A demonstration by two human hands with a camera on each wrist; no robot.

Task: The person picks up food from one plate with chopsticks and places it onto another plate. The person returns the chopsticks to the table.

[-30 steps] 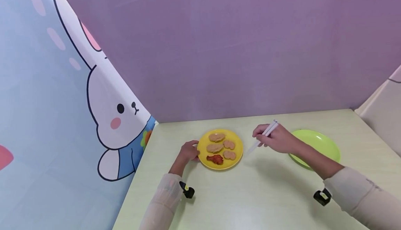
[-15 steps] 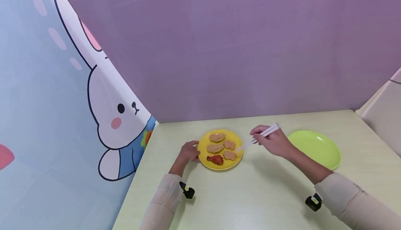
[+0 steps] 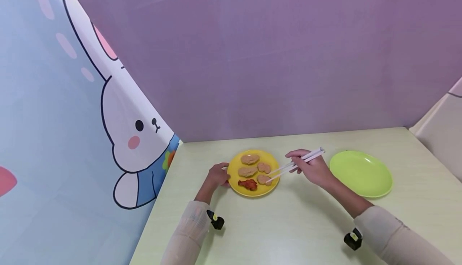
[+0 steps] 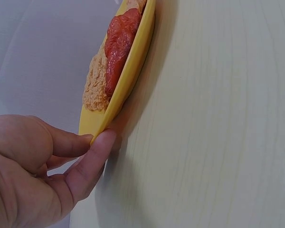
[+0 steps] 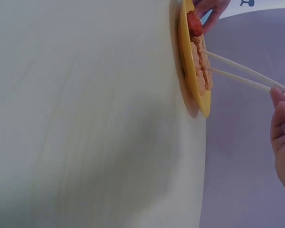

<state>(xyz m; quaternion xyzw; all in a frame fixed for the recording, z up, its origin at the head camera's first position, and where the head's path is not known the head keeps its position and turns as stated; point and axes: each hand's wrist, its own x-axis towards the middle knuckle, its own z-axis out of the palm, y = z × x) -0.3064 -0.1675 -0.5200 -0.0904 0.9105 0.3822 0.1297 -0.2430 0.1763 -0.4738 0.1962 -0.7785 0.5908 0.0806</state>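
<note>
Right hand (image 3: 311, 169): fingers curled round a pair of white chopsticks (image 3: 294, 164), gripped near their upper ends. The sticks slant down toward the left hand, tips slightly parted and resting at the nearest tan nugget (image 3: 264, 179) on the yellow plate (image 3: 275, 164). The right wrist view shows the two tips at the breaded pieces; whether they actually clamp the nugget cannot be told.

Left hand (image 3: 217, 174): pinching the far rim of the yellow plate, opposite the chopsticks. The left wrist view shows thumb (image 4: 92, 160) under the rim and a finger on top, plate flat on the table (image 3: 296, 225).

On the plate, between the two hands: four tan nuggets in all and one red drumstick-shaped piece (image 3: 248, 184), the latter on the near edge toward the left hand.

Beyond the right hand, away from the left: a green plate (image 3: 361, 173), well apart from the yellow one, untouched.

Behind both hands: a purple wall; beyond the left hand, a panel with a cartoon rabbit (image 3: 127, 134).
</note>
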